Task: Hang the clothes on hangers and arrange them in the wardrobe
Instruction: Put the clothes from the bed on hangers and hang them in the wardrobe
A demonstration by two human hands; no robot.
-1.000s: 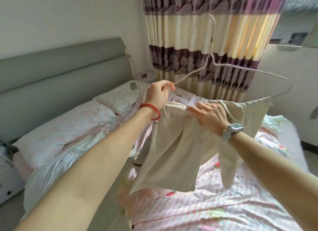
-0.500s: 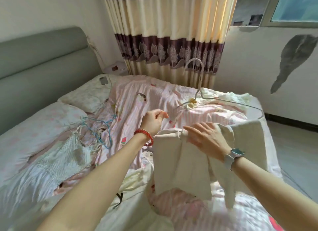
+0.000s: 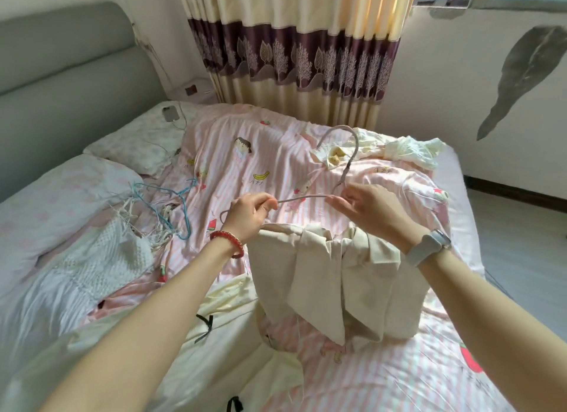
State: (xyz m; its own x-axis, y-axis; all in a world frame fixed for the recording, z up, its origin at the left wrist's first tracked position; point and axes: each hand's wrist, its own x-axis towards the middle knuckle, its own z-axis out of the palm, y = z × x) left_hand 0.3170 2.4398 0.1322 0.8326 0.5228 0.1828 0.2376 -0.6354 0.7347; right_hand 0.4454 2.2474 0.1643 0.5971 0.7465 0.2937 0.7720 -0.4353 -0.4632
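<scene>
A: Beige garment [image 3: 334,276] — folded over the lower bar of a pale wire hanger [image 3: 346,172], creased, ends dangling over the pink striped bedcover [image 3: 233,154].

B: Gripped how?

A: Left hand [image 3: 247,216] curled round the hanger's left shoulder; right hand [image 3: 368,210] pinching the wire below the hook.

B: Room around?

A: Blue hangers [image 3: 167,201] and white knit [image 3: 101,255] to the left, well apart; crumpled cloth [image 3: 411,149] beyond, near the curtain [image 3: 294,52]; bare floor [image 3: 518,236] off the right bed edge.

open air above the quilt [image 3: 270,154], blue hangers [image 3: 171,203] leftward
</scene>
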